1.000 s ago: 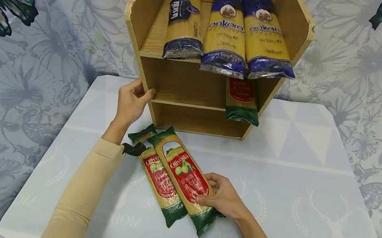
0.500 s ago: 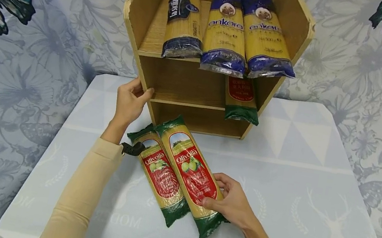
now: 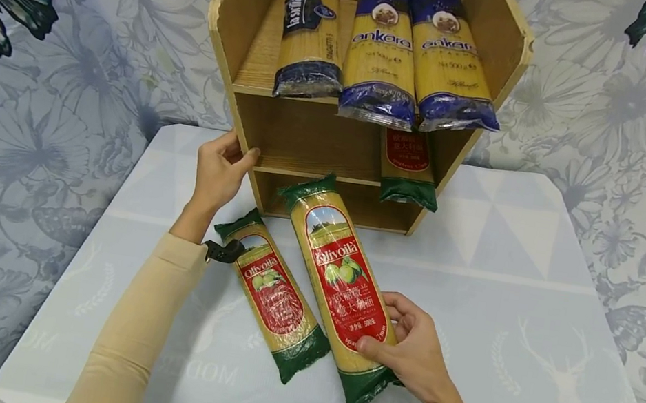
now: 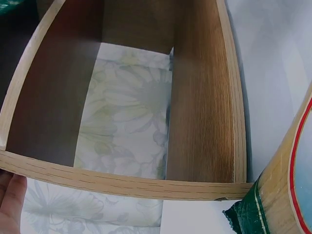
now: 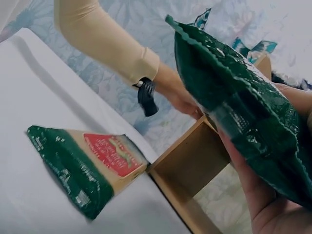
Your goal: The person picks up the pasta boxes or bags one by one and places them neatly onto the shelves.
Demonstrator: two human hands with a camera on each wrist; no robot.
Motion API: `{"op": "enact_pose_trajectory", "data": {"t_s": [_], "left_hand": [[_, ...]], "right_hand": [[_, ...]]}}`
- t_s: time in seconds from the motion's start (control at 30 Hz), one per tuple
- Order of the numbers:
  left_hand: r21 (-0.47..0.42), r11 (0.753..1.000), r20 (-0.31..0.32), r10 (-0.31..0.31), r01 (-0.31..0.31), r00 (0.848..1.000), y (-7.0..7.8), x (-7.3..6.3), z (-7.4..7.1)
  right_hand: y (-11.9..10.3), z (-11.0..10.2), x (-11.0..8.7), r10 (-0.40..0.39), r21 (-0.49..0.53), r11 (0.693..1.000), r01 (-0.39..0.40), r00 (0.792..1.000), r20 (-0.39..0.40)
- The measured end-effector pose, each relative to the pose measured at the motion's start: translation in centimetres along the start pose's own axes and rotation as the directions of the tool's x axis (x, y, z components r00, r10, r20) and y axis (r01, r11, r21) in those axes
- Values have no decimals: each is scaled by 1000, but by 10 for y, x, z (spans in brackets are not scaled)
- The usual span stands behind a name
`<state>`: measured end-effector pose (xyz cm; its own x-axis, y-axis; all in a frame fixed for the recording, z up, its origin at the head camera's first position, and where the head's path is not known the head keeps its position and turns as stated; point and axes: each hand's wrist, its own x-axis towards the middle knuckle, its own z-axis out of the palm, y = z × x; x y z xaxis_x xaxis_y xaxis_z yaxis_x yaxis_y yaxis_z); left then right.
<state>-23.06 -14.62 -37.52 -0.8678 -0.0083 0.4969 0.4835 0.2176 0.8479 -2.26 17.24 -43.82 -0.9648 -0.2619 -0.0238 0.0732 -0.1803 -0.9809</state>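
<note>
My right hand (image 3: 417,348) grips the lower right side of an Olivoila spaghetti packet (image 3: 342,281), thumb on its front and fingers behind. The packet tilts, its green top end overlapping the bottom of the wooden shelf (image 3: 236,70) in the head view. To its left, a second Olivoila packet (image 3: 274,292) lies slanted on the table. My left hand (image 3: 219,172) holds the shelf's left side edge between thumb and fingers. In the right wrist view the gripped packet's green end (image 5: 239,107) looms close, and the second packet (image 5: 92,165) lies beyond it.
The upper shelf level bears a yellow pasta packet with a dark label (image 3: 312,40) and two Ankara packets (image 3: 382,57). A red-labelled packet with a green end (image 3: 409,169) stands at the right of the middle level. A patterned cloth (image 3: 59,120) hangs behind the table (image 3: 531,316).
My right hand has lifted the spaghetti packet off the other one and carried it right and up toward the shelf. My left hand stays at the shelf's edge.
</note>
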Motion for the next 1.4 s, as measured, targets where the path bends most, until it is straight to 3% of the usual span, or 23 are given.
{"op": "enact_pose_trajectory", "data": {"t_s": [0.17,0.57,1.13,1.4], "left_hand": [[4,1000,6,8,-8,1000,0,0,0],[-7,1000,17,16,-16,1000,-1,2,-1],[-17,1000,13,3,-3,1000,-4,2,-1],[2,1000,14,-1,1,1000,-2,1,-1]], "right_hand": [[-10,6,1,-45,-21,999,44,998,-54],[-24,24,15,-41,-44,999,32,971,-235],[-34,42,46,-40,-20,999,35,954,-296],[-41,44,65,9,-42,999,-24,944,-330]]}}
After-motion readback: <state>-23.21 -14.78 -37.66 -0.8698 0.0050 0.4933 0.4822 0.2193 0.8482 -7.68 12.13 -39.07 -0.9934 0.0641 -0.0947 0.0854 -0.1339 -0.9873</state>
